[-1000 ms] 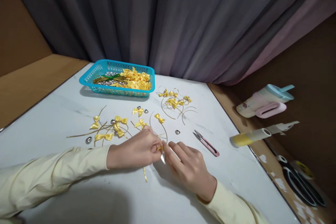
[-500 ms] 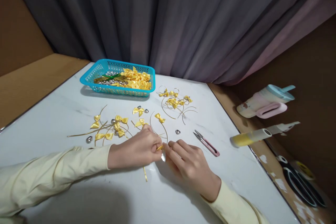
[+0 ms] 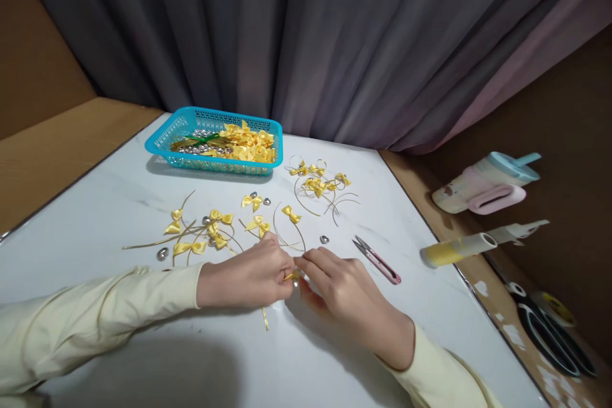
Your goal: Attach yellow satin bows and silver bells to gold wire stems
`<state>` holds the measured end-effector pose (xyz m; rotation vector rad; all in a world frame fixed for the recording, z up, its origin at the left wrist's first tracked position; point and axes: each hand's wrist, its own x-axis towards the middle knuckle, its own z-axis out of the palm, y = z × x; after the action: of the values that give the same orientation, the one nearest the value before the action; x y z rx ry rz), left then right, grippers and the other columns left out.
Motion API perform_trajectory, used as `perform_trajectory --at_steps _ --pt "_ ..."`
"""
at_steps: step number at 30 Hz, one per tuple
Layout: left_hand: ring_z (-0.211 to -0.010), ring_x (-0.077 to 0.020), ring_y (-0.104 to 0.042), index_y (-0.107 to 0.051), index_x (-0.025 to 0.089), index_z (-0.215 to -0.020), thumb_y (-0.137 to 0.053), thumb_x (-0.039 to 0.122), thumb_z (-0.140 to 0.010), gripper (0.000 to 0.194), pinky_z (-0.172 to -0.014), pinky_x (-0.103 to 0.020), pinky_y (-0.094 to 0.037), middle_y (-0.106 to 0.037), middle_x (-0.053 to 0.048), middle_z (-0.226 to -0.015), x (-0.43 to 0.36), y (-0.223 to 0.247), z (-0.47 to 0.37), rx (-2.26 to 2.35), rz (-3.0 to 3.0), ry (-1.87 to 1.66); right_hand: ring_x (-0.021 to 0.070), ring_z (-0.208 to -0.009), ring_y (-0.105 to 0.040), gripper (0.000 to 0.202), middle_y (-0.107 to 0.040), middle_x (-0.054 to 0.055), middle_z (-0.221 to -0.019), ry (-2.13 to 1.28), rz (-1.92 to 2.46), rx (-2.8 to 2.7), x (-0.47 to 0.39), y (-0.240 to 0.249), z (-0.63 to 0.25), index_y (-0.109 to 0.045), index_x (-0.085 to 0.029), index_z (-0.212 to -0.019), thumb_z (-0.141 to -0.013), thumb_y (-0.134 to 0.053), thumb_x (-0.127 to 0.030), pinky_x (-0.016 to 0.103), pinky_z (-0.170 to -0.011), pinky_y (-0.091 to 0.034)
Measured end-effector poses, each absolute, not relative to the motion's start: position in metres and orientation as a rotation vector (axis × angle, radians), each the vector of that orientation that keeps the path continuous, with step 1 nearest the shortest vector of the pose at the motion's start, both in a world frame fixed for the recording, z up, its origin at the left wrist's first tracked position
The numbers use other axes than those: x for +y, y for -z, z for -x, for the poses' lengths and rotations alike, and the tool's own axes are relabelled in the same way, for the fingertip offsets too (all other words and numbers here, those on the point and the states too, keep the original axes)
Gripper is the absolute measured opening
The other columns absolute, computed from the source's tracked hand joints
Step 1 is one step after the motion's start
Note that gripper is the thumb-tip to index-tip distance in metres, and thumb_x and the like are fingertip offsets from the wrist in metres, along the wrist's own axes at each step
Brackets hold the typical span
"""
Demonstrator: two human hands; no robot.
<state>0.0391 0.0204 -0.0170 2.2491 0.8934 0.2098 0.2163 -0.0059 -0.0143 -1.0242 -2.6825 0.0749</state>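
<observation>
My left hand (image 3: 251, 274) is closed in a pinch on a small yellow satin bow (image 3: 288, 276), mostly hidden by the fingers. A gold cord (image 3: 265, 319) sticks out below that hand. Just beyond the bow, a shiny silver bead (image 3: 296, 282) shows between the two hands. My right hand (image 3: 347, 290) meets it there, its fingers curled together at the left hand's fingertips; what they grip is hidden. In front of the hands lie loose yellow bows (image 3: 258, 225), gold cords (image 3: 157, 245) and silver heart-shaped beads (image 3: 163, 254).
A blue basket (image 3: 215, 167) at the back holds bows, beads and a tied cord bundle. Finished-looking corded bows (image 3: 318, 187) lie right of centre. Pink thread snips (image 3: 377, 260) rest beyond my right hand. A tumbler (image 3: 478, 185), a tube (image 3: 456, 250) and black scissors (image 3: 545, 331) stand or lie at right.
My right hand has shifted slightly, its fingers drawn closer over the silver bead, which shows less now. My left hand stays nearly in place, still pinching the bow.
</observation>
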Motion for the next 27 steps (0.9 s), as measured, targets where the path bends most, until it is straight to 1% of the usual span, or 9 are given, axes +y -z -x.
perform_trajectory --at_steps 3,6,12,15,18,20,24,27 --pt "-0.051 -0.0092 -0.02 -0.018 0.017 -0.052 -0.043 0.004 -0.067 0.031 -0.068 -0.031 -0.026 -0.02 0.008 -0.046 0.02 0.016 -0.039 0.882 -2.249 -0.21 0.0156 -0.063 -0.051 0.017 -0.06 0.004 -0.07 0.023 1.004 -2.648 -0.009 0.016 -0.215 -0.063 -0.013 -0.086 -0.084 -0.046 -0.011 0.028 -0.046 -0.02" --pt "-0.051 -0.009 -0.016 -0.017 0.017 -0.052 -0.042 0.004 -0.067 0.032 -0.068 -0.031 -0.026 -0.017 0.009 -0.047 0.02 0.015 -0.039 0.874 -2.263 -0.22 0.015 -0.06 -0.05 0.02 -0.059 0.003 -0.066 0.014 0.988 -2.672 -0.008 0.017 -0.216 -0.064 -0.014 -0.083 -0.086 -0.044 -0.012 0.028 -0.046 -0.018" --pt "-0.052 -0.0095 -0.015 -0.017 0.017 -0.053 -0.042 0.004 -0.068 0.032 -0.07 -0.03 -0.026 -0.016 0.009 -0.047 0.021 0.016 -0.04 0.83 -2.253 -0.198 0.0119 -0.06 -0.05 0.023 -0.06 0.002 -0.068 -0.239 1.068 -2.811 0.001 0.008 -0.219 -0.064 -0.016 -0.078 -0.087 -0.044 -0.014 0.026 -0.048 -0.021" --pt "-0.05 -0.0089 -0.012 -0.017 0.017 -0.053 -0.042 0.003 -0.067 0.032 -0.073 -0.031 -0.027 -0.016 0.01 -0.047 0.019 0.02 -0.04 0.78 -2.255 -0.212 0.0104 -0.061 -0.05 0.022 -0.06 0.002 -0.07 -0.417 1.057 -2.875 0.007 0.002 -0.22 -0.065 -0.016 -0.076 -0.086 -0.046 -0.012 0.024 -0.051 -0.025" --pt "-0.049 -0.0085 -0.009 -0.016 0.017 -0.053 -0.042 0.002 -0.066 0.032 -0.074 -0.031 -0.027 -0.016 0.01 -0.047 0.018 0.022 -0.039 0.751 -2.272 -0.222 0.0104 -0.064 -0.052 0.02 -0.061 0.002 -0.071 -0.58 1.017 -2.907 0.014 -0.001 -0.22 -0.066 -0.017 -0.077 -0.084 -0.048 -0.01 0.022 -0.055 -0.029" --pt "-0.049 -0.0085 -0.008 -0.016 0.017 -0.054 -0.042 0.002 -0.066 0.032 -0.075 -0.031 -0.027 -0.016 0.01 -0.047 0.018 0.023 -0.039 0.735 -2.272 -0.221 0.0103 -0.064 -0.052 0.019 -0.061 0.001 -0.07 -0.662 1.0 -2.909 0.019 -0.001 -0.219 -0.066 -0.017 -0.075 -0.083 -0.05 -0.009 0.022 -0.057 -0.03" --pt "-0.048 -0.0075 -0.008 -0.016 0.016 -0.053 -0.041 0.003 -0.067 0.031 -0.078 -0.03 -0.027 -0.016 0.011 -0.048 0.019 0.021 -0.038 0.713 -2.257 -0.207 0.0095 -0.06 -0.049 0.019 -0.059 0.0 -0.064 -0.758 0.986 -2.87 0.025 -0.001 -0.215 -0.062 -0.015 -0.063 -0.078 -0.053 -0.006 0.021 -0.057 -0.031" --pt "-0.048 -0.0072 -0.009 -0.017 0.016 -0.053 -0.041 0.002 -0.066 0.03 -0.078 -0.029 -0.027 -0.016 0.011 -0.048 0.019 0.02 -0.039 0.731 -2.248 -0.24 0.0092 -0.057 -0.047 0.021 -0.058 0.0 -0.062 -0.765 1.028 -2.826 0.024 -0.001 -0.215 -0.061 -0.015 -0.061 -0.076 -0.051 -0.004 0.022 -0.056 -0.03"
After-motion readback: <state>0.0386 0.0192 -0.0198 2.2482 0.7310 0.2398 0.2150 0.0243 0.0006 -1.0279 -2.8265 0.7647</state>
